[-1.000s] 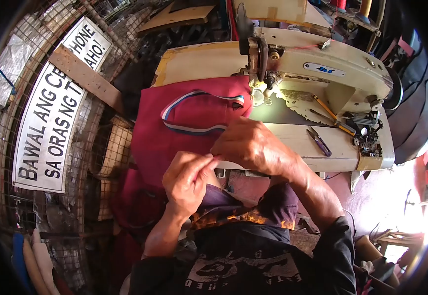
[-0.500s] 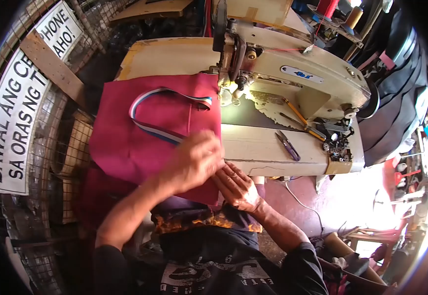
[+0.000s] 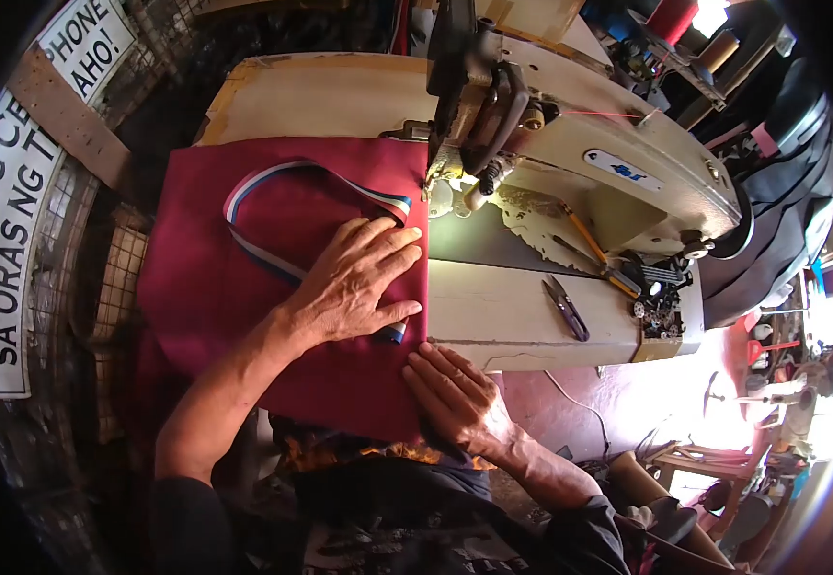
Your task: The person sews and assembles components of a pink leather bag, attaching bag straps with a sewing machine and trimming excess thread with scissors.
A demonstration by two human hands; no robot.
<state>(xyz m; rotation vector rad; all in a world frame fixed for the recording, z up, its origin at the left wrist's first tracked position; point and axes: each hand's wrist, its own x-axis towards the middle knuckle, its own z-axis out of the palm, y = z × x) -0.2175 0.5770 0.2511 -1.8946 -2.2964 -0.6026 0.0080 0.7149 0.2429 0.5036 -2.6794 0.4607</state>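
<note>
Crimson fabric (image 3: 273, 374) lies flat across the sewing machine table, its right edge running beside the needle area of the sewing machine (image 3: 570, 144). A striped white and blue strap (image 3: 234, 201) loops over its upper part. My left hand (image 3: 359, 278) is open, palm down with fingers spread, pressing on the fabric and covering part of the strap. At the fabric's lower right edge rests my right hand (image 3: 459, 398), its fingers stretched out over the cloth; its thumb is hidden.
Thread snips (image 3: 567, 309) lie on the table right of the fabric. Farther back are an orange-handled tool (image 3: 584, 233) and a pile of small metal parts (image 3: 661, 311). A red thread spool (image 3: 670, 19) stands at the upper right. Wire mesh with signs (image 3: 14, 240) borders the left.
My left hand has gone from a bunched, blurred pose near the right hand to lying flat higher on the fabric. The right hand stays at the edge. The view has shifted slightly.
</note>
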